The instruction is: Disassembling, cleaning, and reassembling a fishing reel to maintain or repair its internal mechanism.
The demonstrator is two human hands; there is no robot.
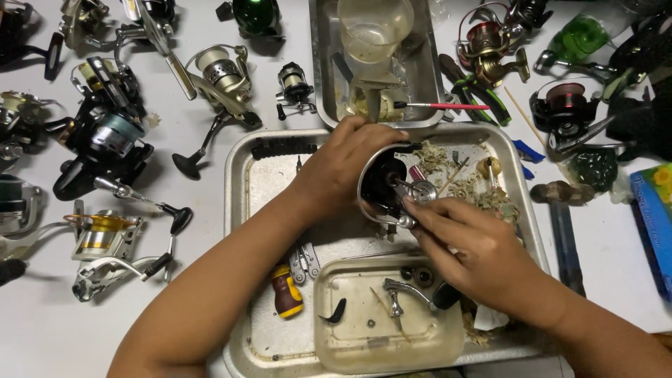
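Tray (241,182): steel, set on the white bench (42,329).
Reel body (385,185): black and silver, held above the tray's middle.
Left hand (343,164): grip closed around the reel body from its left.
Right hand (469,245): fingertips pinched on a small silver part (420,190) at the reel body's front.
Plastic tub (388,315): at the tray's near edge, loose parts inside.
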